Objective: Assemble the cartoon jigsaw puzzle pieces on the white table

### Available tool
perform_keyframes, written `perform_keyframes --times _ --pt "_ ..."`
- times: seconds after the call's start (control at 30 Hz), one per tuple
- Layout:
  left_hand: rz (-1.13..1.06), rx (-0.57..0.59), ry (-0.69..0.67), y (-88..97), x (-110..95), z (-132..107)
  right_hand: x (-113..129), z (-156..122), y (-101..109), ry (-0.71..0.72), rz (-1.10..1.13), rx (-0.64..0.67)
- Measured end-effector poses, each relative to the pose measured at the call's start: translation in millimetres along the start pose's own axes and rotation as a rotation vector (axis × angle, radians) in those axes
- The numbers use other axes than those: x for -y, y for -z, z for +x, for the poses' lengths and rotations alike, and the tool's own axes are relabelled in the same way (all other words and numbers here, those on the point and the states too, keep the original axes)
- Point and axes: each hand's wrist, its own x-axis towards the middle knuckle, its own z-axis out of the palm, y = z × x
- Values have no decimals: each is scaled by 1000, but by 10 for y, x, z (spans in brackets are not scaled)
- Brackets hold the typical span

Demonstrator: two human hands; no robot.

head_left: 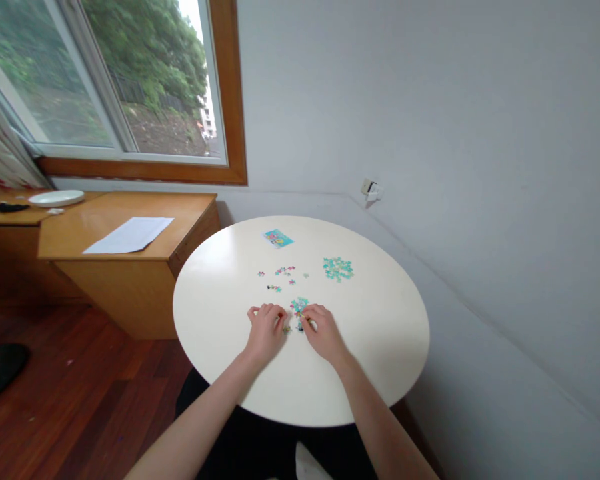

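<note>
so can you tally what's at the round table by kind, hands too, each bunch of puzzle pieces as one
Hands: 2, left hand and right hand
Picture card: 1
Turquoise heap: 1
Cluster by the hands: 1
Total: 5, leaving out the scattered pieces, too small to count surely

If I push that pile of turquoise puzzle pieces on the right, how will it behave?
The turquoise pieces would probably scatter, since they look loose. They'd likely slide easily on the smooth-looking table. Being small and flat, they seem light and unlikely to roll.
</note>
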Motion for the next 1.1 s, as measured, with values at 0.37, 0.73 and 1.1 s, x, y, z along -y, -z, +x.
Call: perform_keyframes --times 0.37,0.73,1.1 --pt "51 69 102 13 -8 31 48 -20 20 -20 2 137" --pt "54 40 140 9 -26 33 23 -13 -15 -84 -62 100" --pt "-2 36 111 -40 13 27 67 -29 14 -20 -54 133"
